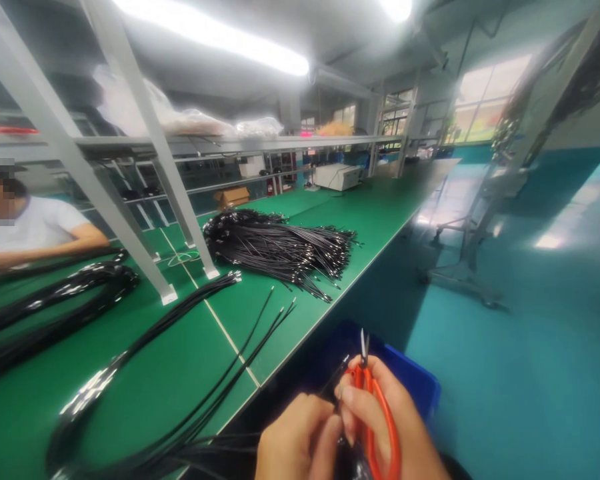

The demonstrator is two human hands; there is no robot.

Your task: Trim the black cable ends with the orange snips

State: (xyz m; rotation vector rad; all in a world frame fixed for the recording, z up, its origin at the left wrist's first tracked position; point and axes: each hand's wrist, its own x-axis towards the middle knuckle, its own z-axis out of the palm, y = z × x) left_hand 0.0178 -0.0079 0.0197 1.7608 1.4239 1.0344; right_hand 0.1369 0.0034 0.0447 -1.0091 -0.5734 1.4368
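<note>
Red-handled scissors rest in my right hand, their blades pointing up and slightly parted. My left hand is closed beside it, fingers pinched on a black cable whose end sticks up between the hands. The fingertips of both hands meet around this cable. Several loose black cables lie over the green table and run down toward my left hand. A long bundle of black cables curves across the table at the left.
A big pile of black cables lies farther along the table. Metal shelf posts stand at the left, near a seated person and coiled cables. A blue bin is below the table edge; a wheeled rack stands right.
</note>
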